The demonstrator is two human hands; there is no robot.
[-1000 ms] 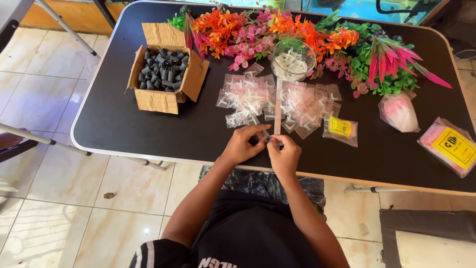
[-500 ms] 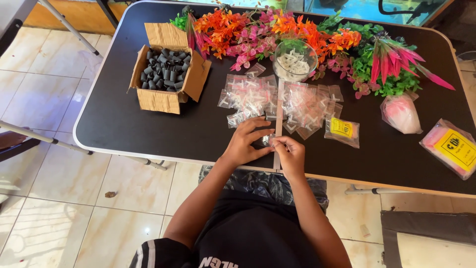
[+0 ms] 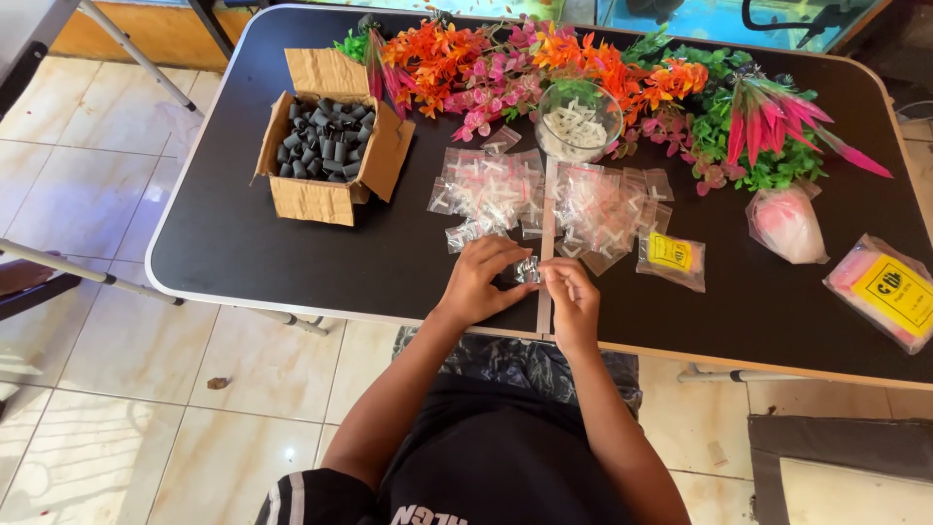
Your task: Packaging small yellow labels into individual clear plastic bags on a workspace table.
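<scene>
The small clear packet (image 3: 526, 269) sits near the front edge of the black table (image 3: 243, 243), at the 6 o'clock side of the tabletop, held between both hands. The left hand (image 3: 483, 280) closes its fingers on the packet's left end; the right hand (image 3: 573, 297) pinches the right end with thumb and fingertips. Both hands rest just above the table's centre seam, and the contents of the packet are too small to tell.

At 12 o'clock from the hands lies a spread of clear packets (image 3: 549, 199) holding small white pieces, grouped on both sides of the seam. Further toward 12 o'clock stands a clear glass bowl (image 3: 579, 121) with white pieces inside. Behind it, along the rear edge, lies a row of artificial flowers (image 3: 544, 63) in orange, pink and green.

At 10 o'clock from the hands stands an open cardboard box (image 3: 330, 146) filled with dark grey cylindrical parts. At 2 o'clock lies a small packet with a yellow label (image 3: 672, 255), just beside the spread. At 3 o'clock, well apart, lie a clear bag with pink contents (image 3: 785, 222) and a pink pack with a yellow label (image 3: 886, 290) near the right-hand rim
</scene>
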